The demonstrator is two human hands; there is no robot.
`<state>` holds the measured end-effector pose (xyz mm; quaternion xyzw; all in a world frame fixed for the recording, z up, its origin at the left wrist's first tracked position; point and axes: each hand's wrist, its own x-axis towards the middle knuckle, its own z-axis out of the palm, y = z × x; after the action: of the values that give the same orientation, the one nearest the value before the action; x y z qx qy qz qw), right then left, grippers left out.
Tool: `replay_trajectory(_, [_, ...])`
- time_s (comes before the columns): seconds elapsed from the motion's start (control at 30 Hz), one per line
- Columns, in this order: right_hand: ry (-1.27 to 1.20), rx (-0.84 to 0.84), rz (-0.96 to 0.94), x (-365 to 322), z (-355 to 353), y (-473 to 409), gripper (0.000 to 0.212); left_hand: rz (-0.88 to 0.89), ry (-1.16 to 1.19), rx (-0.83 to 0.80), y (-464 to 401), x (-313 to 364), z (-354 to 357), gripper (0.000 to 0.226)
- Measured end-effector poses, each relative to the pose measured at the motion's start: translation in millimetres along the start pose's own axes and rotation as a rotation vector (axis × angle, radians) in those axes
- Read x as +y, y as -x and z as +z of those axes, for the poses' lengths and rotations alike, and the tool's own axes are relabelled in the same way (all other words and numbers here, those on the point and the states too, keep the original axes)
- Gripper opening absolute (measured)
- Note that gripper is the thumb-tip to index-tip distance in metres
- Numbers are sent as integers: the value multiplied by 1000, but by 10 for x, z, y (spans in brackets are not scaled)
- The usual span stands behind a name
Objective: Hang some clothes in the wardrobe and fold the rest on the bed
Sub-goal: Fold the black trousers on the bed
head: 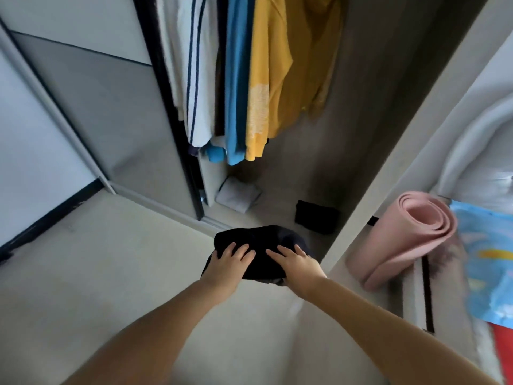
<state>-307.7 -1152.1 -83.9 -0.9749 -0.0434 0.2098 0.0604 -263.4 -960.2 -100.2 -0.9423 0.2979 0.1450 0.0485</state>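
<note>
A folded dark navy garment (258, 237) is held out in front of me at the wardrobe opening. My left hand (229, 263) grips its left side with fingers spread on top. Its right side is gripped the same way by my right hand (297, 262). Inside the wardrobe (361, 120) hang a white striped garment (194, 79), a blue garment (238, 79) and a yellow garment (277, 65). On the wardrobe floor lie a folded grey-white piece (238, 194) and a folded black piece (316, 216).
The grey sliding door (111, 107) stands to the left of the opening. A rolled pink mat (410, 232) leans just right of the wardrobe's side panel (388, 176). A blue patterned sheet (488, 259) and white bedding (485, 148) are at far right.
</note>
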Motion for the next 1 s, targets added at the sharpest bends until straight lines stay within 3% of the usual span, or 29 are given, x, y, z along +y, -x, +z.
replay_trajectory(0.23, [47,-60,-70,-787,-80,-1113,80,-43,45,-97,-254,-1254,221,71])
replay_trajectory(0.43, [-163,-16,86,-1611,-34,-2058,73,132,-18,-70,-714,-2630,183,71])
replay_trajectory(0.57, [-225,-40,173,-2054,-19,-2471,74,261,-54,-136,-944,-3297,148,73])
replay_trajectory(0.8, [-347,-68,322,-2112,98,-3049,76,430,-84,-247,-1659,-3682,210,77])
replay_trajectory(1.0, [-441,-8,482,-1747,485,-3830,75,558,-134,-231,-2762,-3780,604,82])
